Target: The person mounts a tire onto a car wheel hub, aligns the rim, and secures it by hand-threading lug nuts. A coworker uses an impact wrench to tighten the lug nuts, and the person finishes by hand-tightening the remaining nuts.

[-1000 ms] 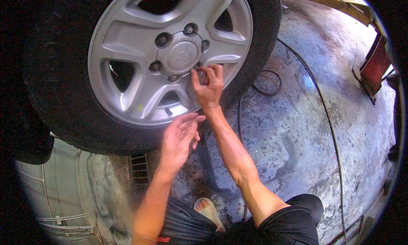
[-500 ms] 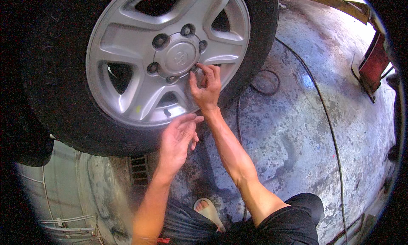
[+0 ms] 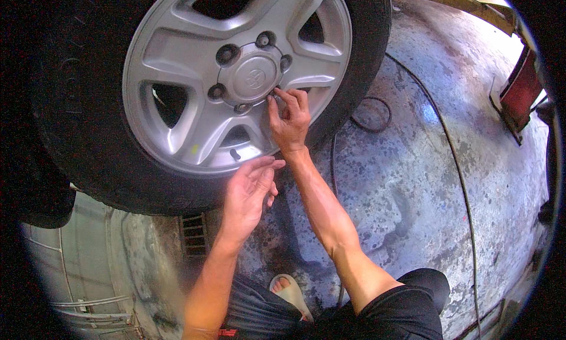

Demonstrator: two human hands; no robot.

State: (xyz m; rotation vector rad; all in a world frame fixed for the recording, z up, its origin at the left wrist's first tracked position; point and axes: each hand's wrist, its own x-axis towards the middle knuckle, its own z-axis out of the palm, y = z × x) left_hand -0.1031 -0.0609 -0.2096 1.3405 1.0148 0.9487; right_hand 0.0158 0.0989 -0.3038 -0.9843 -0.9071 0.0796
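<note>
A silver alloy wheel [image 3: 177, 50] in a black tyre [image 3: 88, 145] stands before me, its round center cap [image 3: 254, 78] ringed by recessed holes with lug nuts. At the hole to the lower right of the cap, my right hand [image 3: 290, 128] pinches a small dark lug nut [image 3: 275, 94], mostly covered by thumb and index finger. My left hand [image 3: 249, 192] hovers just below the rim near the valve stem [image 3: 234, 154], fingers stretched out and slightly curled. Nothing shows in it.
A black hose [image 3: 451, 137] runs over the worn, stained floor [image 3: 401, 181], with a loop [image 3: 377, 115] beside the tyre. A red metal stand [image 3: 520, 98] is at the far right. Below the tyre lies a floor grate [image 3: 193, 235]; my sandaled foot [image 3: 289, 293] is close by.
The wheel sits slightly farther right and lower in the view. My right fingers stay at the same hole, and the left hand barely moves.
</note>
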